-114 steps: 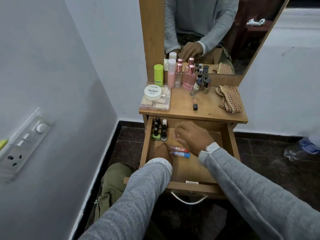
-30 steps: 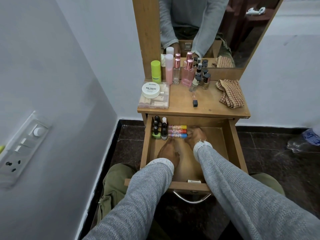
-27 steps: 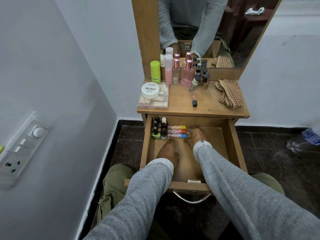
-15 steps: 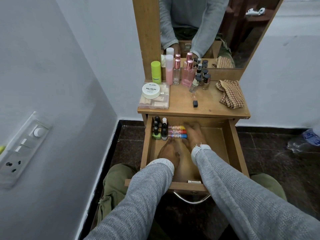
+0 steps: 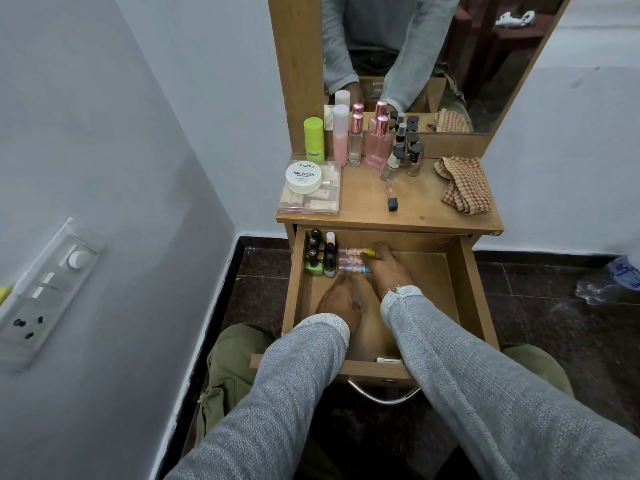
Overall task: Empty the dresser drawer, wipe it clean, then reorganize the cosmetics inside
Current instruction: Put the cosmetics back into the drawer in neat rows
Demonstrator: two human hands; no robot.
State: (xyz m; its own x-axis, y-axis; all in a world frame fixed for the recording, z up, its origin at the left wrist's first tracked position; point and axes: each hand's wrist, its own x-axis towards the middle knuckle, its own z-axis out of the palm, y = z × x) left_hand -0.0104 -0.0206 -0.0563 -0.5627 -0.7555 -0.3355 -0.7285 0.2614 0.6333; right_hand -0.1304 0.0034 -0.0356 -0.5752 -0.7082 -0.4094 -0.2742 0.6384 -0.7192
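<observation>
where the right hand point(image 5: 384, 268) reaches the three small tubes point(image 5: 351, 260) lying at the back of the open drawer point(image 5: 467, 289), its fingertips hide their ends, so whether they pinch one i cannot tell. the left hand point(image 5: 341, 301) rests flat, fingers relaxed, on the drawer floor. nail polish bottles point(image 5: 320, 254) stand upright in the back-left corner. on the bench point(image 5: 426, 209) sit a checked cloth point(image 5: 464, 185) and perfume bottles point(image 5: 375, 142).

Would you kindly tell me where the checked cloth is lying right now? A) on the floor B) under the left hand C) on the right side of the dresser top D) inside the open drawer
C: the checked cloth lies crumpled on the right side of the dresser top, above the open drawer.
</observation>
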